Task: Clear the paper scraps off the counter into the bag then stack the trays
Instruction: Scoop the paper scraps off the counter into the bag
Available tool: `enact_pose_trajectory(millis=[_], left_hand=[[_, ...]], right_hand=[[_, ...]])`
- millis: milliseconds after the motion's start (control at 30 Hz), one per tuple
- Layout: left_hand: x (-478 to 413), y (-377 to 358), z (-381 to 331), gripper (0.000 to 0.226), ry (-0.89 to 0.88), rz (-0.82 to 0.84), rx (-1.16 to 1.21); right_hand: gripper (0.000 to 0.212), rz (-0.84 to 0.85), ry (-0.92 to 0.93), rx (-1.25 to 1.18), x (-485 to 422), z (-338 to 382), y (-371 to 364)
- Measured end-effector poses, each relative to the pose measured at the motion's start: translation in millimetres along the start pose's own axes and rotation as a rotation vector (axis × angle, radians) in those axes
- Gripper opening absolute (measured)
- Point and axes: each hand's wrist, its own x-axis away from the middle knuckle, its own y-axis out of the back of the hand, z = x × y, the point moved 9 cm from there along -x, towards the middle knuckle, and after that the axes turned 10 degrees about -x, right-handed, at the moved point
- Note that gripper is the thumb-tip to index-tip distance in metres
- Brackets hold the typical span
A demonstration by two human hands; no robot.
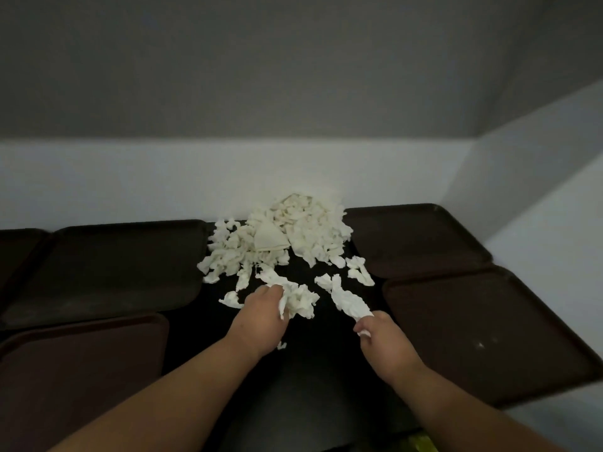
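Left hand (pixel 261 316): your fingers were curled round a wad (pixel 300 300) of scraps, low over the desk (pixel 313 380).
Right hand (pixel 386 340): your fingers pinched one end of a long strip (pixel 349 300).
Pile (pixel 284 233): it lay heaped at the desk's back, against the wall (pixel 130 177) (loose bits trailed toward your hands).
Trays (pixel 483 331): dark ones lay flat on both sides of the pile.
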Motion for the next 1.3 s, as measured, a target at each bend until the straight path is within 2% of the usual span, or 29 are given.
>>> enact_pose_trajectory(millis=[200, 367, 467, 633, 767, 967, 1133, 1300], left_hand=[[15.0, -13.6, -33.1, 0.012, -0.045, 0.026, -0.002], [9.9, -11.4, -75.9, 0.013, -0.031, 0.000, -0.005], [4.6, -14.0, -118.6, 0.013, -0.023, -0.011, 0.011], [1.8, -34.3, -212.3, 0.021, -0.116, -0.011, 0.048], [5.2, -64.4, -286.4, 0.013, -0.180, 0.017, 0.076], [15.2, -109.8, -389.3, 0.010, -0.334, 0.099, 0.112], [48.1, -156.5, -464.2, 0.013, -0.465, 0.218, 0.122], [86.8, -221.5, -492.9, 0.010, -0.517, 0.389, 0.071]], right_hand=[[0.021, -0.065, -0.059, -0.026, 40.8, -28.8, 19.5], [0.021, -0.116, -0.040, -0.049, 53.7, -48.9, 67.5], [0.022, -0.158, -0.058, -0.067, 61.2, -71.9, 107.3], [0.020, -0.237, -0.119, -0.064, 85.4, -136.0, 167.2], [0.020, -0.314, -0.199, -0.078, 119.1, -200.9, 206.5], [0.023, -0.437, -0.363, -0.095, 179.1, -291.1, 248.9], [0.023, -0.445, -0.478, -0.097, 231.4, -356.6, 252.5], [0.024, -0.401, -0.567, -0.148, 265.4, -399.4, 232.8]])
